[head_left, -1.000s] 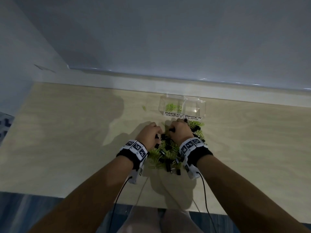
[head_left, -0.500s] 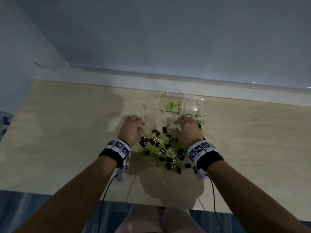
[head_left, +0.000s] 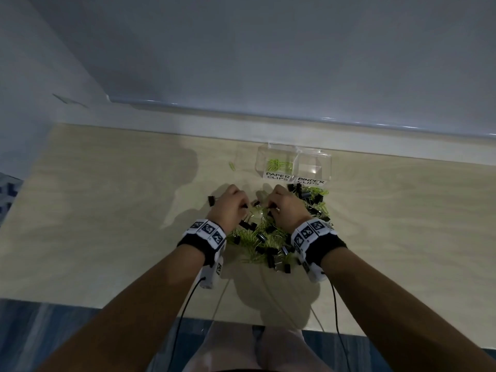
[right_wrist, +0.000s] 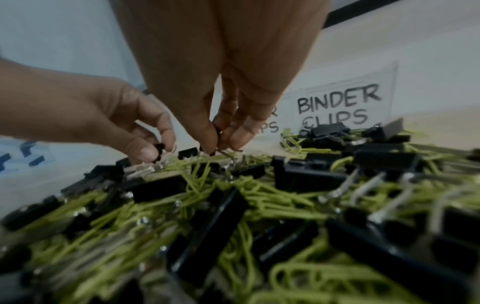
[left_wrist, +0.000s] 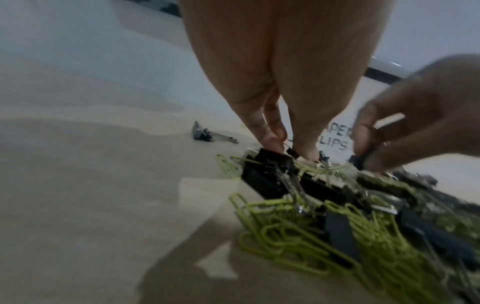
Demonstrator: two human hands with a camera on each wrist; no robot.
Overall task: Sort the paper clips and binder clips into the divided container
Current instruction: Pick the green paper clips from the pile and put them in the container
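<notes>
A heap of green paper clips (head_left: 252, 237) and black binder clips (head_left: 271, 260) lies on the wooden table. Behind it stands the clear divided container (head_left: 326, 162), labelled PAPER CLIPS on the left and BINDER CLIPS on the right. Several green clips (head_left: 276, 164) lie in its left compartment; nothing shows in the right one. My left hand (head_left: 236, 206) (left_wrist: 288, 147) reaches down into the heap's far side and pinches a small black binder clip (right_wrist: 159, 148). Beside it my right hand (head_left: 279, 208) (right_wrist: 221, 142) pinches another black binder clip (left_wrist: 358, 160) between thumb and fingers.
One stray binder clip (head_left: 211, 201) (left_wrist: 203, 133) lies just left of my left hand. A single green paper clip (head_left: 232, 166) sits left of the container. A white ledge and wall run behind the table (head_left: 107, 197); its front edge is near my forearms.
Half a second ago my hands were spread to either side of the heap. They have come back together over its far middle, each now pinching a binder clip.
</notes>
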